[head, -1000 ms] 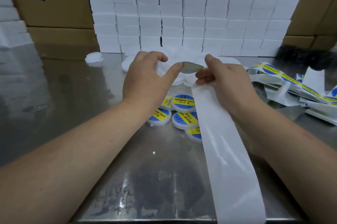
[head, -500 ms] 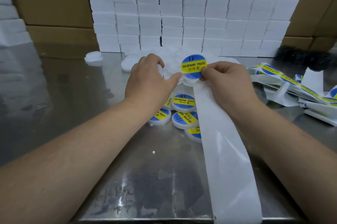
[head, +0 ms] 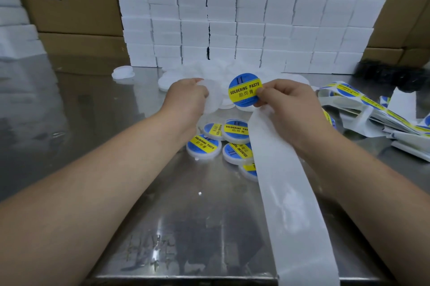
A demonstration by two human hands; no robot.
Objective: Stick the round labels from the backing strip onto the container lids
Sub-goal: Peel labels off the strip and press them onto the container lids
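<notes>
Right hand (head: 288, 108) pinches the round label (head: 244, 90); at its nine o'clock, left hand (head: 186, 99) grips a blank lid (head: 213, 99).

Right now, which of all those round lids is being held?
The plain white lid in the left hand, without a label. The others lie on the table, some already bearing blue-and-yellow labels.

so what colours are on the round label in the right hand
Blue round label with a yellow band across the middle carrying dark lettering; head view.
</notes>
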